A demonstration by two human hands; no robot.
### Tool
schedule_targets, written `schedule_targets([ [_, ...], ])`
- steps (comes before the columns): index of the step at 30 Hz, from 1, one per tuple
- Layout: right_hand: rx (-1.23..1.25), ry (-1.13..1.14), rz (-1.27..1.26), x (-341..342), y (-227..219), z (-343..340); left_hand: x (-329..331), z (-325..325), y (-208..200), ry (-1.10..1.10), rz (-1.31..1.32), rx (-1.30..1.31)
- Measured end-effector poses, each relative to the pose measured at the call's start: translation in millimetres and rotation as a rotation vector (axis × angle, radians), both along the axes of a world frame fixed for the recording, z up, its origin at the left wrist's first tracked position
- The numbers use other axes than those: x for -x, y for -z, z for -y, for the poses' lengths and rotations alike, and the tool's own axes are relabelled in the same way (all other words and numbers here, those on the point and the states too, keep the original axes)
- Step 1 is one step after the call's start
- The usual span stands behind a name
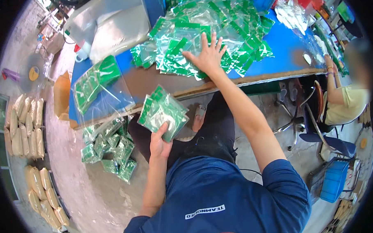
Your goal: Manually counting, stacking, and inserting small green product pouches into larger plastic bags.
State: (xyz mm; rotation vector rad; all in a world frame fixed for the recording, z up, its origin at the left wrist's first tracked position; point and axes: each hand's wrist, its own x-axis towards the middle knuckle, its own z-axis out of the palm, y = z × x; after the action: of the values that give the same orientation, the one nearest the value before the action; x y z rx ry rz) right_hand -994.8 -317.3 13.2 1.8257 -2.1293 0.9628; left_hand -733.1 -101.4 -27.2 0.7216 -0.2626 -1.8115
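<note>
My left hand [160,142] grips a small stack of clear plastic packets [161,113] with green printed bands, thumb on top, held over my lap. On the blue table my right hand [209,54] lies with fingers spread on a large heap of similar green-and-clear packets [237,28]. Left of the heap, a clear plastic bag [97,84] with green packets inside rests at the table's near edge and partly hangs over it. Below it, several bundled green packets [113,145] are piled on the floor.
The blue table [271,64] has a worn brown front edge. A clear plastic bin [117,28] and a white jug [82,51] stand back left. At right, a person [346,94] sits by the table near chairs [327,140] and a blue crate [334,180]. Filled sacks [26,126] are stacked far left.
</note>
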Motion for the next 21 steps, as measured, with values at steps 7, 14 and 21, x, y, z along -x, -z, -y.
schedule_targets([
  [7, 0.090, -0.327, -0.075, 12.9, -19.1, -53.5, -7.4, 0.2, -10.0, -0.046, 0.020, 0.061],
  [14, -0.103, -0.771, -0.138, -32.0, -10.9, -137.2, 4.5, 10.3, 11.8, -0.094, -0.102, 0.016],
  [21, 0.251, -0.625, 0.127, -31.2, -28.7, -34.9, 8.7, 19.4, 20.5, -0.112, -0.085, -0.063],
])
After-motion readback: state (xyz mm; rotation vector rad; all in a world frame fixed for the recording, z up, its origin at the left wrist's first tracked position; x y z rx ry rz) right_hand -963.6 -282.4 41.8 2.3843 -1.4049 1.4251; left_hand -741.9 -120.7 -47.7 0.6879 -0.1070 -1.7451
